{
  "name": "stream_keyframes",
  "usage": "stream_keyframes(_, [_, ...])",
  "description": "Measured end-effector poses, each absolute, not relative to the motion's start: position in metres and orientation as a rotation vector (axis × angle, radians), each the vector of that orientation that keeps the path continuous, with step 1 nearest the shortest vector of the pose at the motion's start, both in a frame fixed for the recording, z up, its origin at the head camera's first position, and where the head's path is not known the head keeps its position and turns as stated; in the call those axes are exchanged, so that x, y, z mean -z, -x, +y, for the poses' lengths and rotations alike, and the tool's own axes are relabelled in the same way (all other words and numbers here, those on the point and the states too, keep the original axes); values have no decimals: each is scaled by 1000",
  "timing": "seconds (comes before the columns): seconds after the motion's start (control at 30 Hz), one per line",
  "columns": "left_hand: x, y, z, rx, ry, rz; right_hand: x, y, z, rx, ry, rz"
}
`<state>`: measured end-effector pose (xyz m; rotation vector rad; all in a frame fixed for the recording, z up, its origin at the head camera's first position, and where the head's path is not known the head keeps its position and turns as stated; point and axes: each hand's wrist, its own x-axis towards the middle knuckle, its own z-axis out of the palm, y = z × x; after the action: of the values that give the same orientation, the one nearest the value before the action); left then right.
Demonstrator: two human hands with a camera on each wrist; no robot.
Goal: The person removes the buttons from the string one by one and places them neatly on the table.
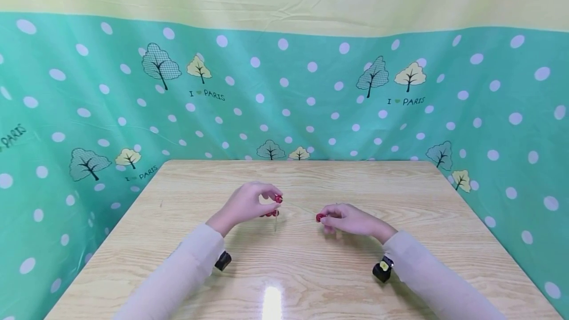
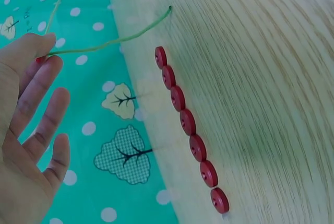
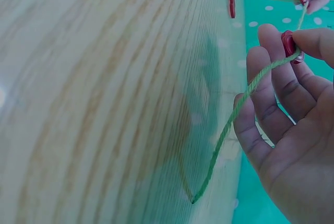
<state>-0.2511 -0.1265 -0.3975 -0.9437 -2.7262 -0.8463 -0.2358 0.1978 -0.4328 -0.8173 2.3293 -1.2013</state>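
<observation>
My left hand [image 1: 249, 204] pinches a red button [image 1: 278, 199] between thumb and index finger, just above the table. In the left wrist view only a sliver of that button shows, with a green string [image 2: 109, 44] running from the fingertips down to the tabletop; the other fingers are loosely spread. My right hand [image 1: 348, 219] pinches red button pieces [image 3: 288, 42] at its fingertips. The string passes there, stretches toward the left hand, and its other end [image 3: 224, 125] hangs down to the table. A row of several red buttons [image 2: 187, 122] stands beyond the left hand.
Both hands are over a light wooden table [image 1: 284, 270]. Behind it and along its sides hangs a green, dotted cloth [image 1: 284, 107] with printed trees. Black wrist cameras sit on the left wrist [image 1: 223, 260] and the right wrist [image 1: 382, 269].
</observation>
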Motion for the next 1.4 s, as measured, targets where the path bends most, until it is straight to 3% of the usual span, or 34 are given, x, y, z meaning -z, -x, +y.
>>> stream_keyframes(1.4, [391, 250, -160, 741, 882, -2706, 431, 229, 202, 1226, 771, 2320])
